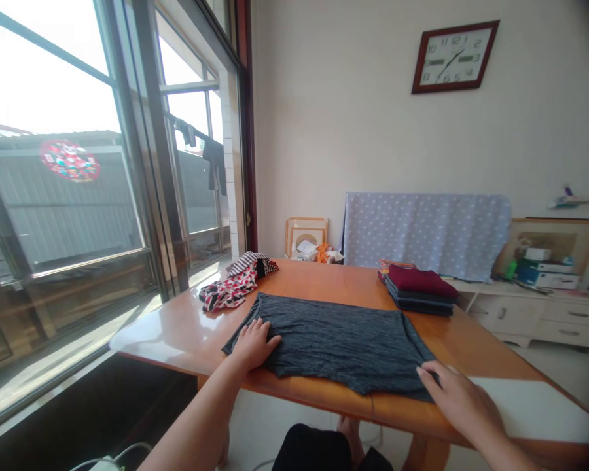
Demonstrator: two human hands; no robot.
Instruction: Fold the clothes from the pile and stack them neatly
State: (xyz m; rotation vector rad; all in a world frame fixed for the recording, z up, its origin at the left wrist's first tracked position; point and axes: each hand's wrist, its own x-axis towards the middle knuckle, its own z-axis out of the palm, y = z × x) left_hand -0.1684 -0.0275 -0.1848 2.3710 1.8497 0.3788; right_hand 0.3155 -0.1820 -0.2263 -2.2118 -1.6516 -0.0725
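Observation:
A dark grey marled T-shirt (pixel 334 343) lies spread flat on the orange wooden table (pixel 319 281). My left hand (pixel 254 343) rests palm down on its left side, holding nothing. My right hand (pixel 459 402) is at the shirt's lower right corner, with the fingertips on the cloth and the fingers apart. A folded stack of clothes (pixel 419 291), topped by a maroon piece, sits beyond the shirt to the right. A crumpled red, white and black striped garment (pixel 230 288) lies to the left of the shirt.
A white sheet (pixel 535 409) lies on the table's near right end. A large window (pixel 69 196) runs along the left side. Picture frames (pixel 305 237) and loose items stand at the far end, beside a polka-dot cloth (pixel 427 235). A white drawer unit (pixel 535 320) stands to the right.

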